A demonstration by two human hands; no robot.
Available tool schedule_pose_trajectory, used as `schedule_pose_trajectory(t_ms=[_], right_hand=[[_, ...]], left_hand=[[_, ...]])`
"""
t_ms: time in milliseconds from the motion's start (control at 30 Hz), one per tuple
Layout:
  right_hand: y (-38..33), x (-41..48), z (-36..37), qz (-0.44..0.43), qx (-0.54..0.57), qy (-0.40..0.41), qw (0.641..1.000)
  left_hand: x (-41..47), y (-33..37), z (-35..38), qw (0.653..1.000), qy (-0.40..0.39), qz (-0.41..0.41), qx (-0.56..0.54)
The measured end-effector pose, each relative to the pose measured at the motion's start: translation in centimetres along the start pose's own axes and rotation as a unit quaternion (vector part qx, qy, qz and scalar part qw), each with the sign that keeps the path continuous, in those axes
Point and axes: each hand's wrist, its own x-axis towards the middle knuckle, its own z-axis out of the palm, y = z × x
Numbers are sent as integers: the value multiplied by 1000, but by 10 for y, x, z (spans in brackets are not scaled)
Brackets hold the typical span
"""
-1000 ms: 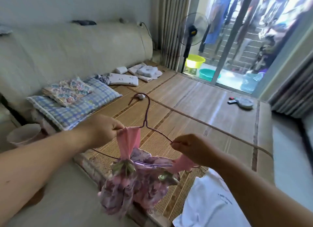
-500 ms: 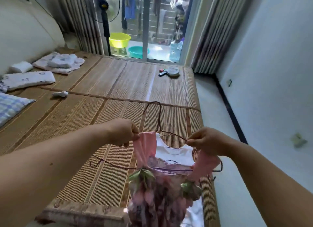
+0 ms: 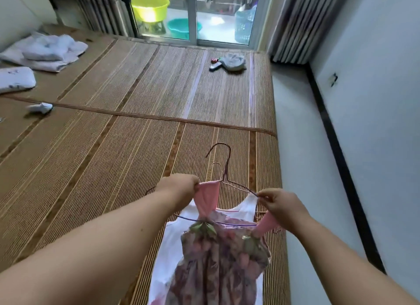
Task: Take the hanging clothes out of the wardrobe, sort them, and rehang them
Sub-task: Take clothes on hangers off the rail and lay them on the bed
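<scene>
Dress (image 3: 222, 259), floral with pink straps, hangs from a wire hanger (image 3: 225, 171) held out over a woven mat (image 3: 113, 156). At the hanger's left shoulder the left hand (image 3: 181, 187) pinches the top of one pink strap (image 3: 208, 197) between thumb and curled fingers. Directly beneath the hanger a white garment (image 3: 168, 247) lies flat on the mat. On the hanger's right arm the right hand (image 3: 280, 204) pinches the wire itself with thumb and fingertips. The other strap (image 3: 267, 224) shows just below that hand, and whether it lies over the wire cannot be told.

The step appears to be working the straps at the hanger's shoulders. It probably goes best one strap at a time. The right hand should keep the wire level, since smooth fabric likely slides along thin wire and the dress could drop onto the white garment.
</scene>
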Motion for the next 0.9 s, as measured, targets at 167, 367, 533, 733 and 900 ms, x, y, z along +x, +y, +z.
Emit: schedule_pose_trajectory(t_ms=[167,367,533,733,900], right_hand=[[45,85,48,33,10,-34,999],[86,162,114,58,-35,-84,994],[114,203,152,72,-72,-66,993],[121,210,169,79,-119,-77,987],[81,186,160,18,-133,-85,987]], left_hand=[[84,-6,57,998,-27,-52,12],[157,-31,135,991,-102,-90,0],[192,-35,170,989,-94,-110,-17],[177,-30,185,993,-73,-87,-17],[142,-34,157,994,-81,-67,9]])
